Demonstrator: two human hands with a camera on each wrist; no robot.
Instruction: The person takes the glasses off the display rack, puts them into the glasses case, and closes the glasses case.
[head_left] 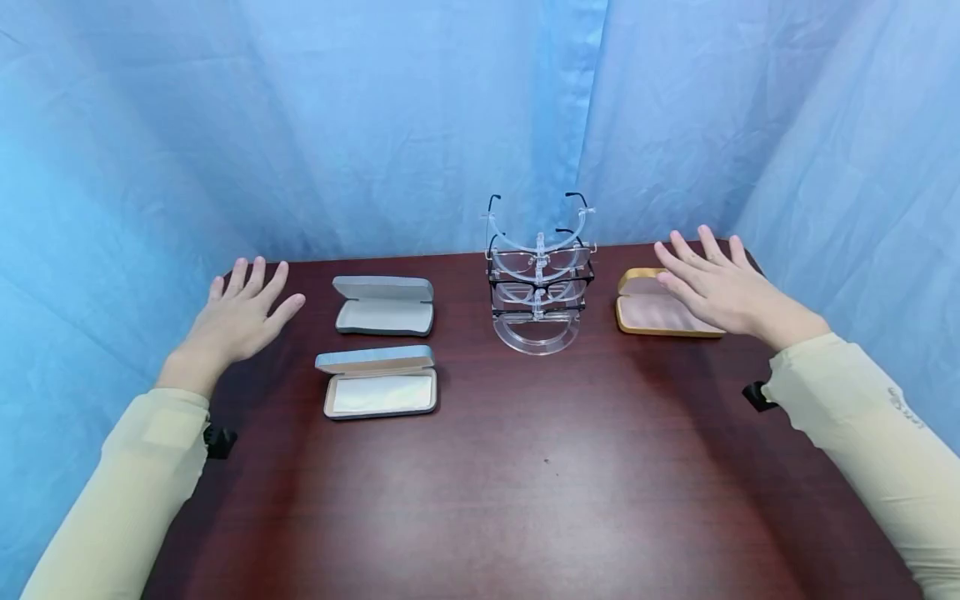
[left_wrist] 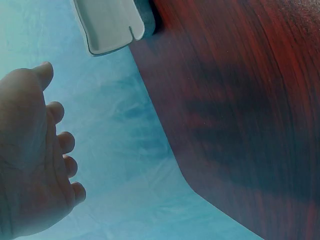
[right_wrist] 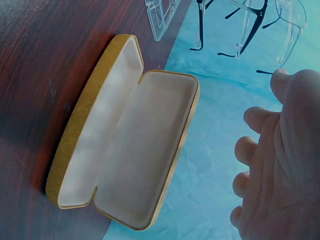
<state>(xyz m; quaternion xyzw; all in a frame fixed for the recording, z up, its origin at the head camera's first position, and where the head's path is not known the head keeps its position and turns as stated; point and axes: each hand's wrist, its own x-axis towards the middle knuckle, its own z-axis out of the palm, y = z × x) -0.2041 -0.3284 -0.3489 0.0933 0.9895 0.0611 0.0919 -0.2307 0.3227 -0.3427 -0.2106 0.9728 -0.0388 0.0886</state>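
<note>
My left hand (head_left: 234, 323) is held over the left side of the table, fingers spread and holding nothing. Nearest to it is an open grey glasses case (head_left: 385, 288); its pale lining also shows in the left wrist view. In front of that lies an open blue-grey glasses case (head_left: 373, 358) with a pale cloth (head_left: 384, 393) inside. On the right, my right hand (head_left: 720, 292) hovers with straight fingers and partly hides an open gold glasses case (head_left: 637, 330). The right wrist view shows this gold case (right_wrist: 145, 145) with only its pale lining inside.
A clear display stand (head_left: 536, 347) stands at the back, right of the middle, bearing several glasses one above another, including a black-rimmed pair (head_left: 514, 282). Blue curtains (head_left: 420, 125) hang behind and beside the dark red-brown table (head_left: 525, 500).
</note>
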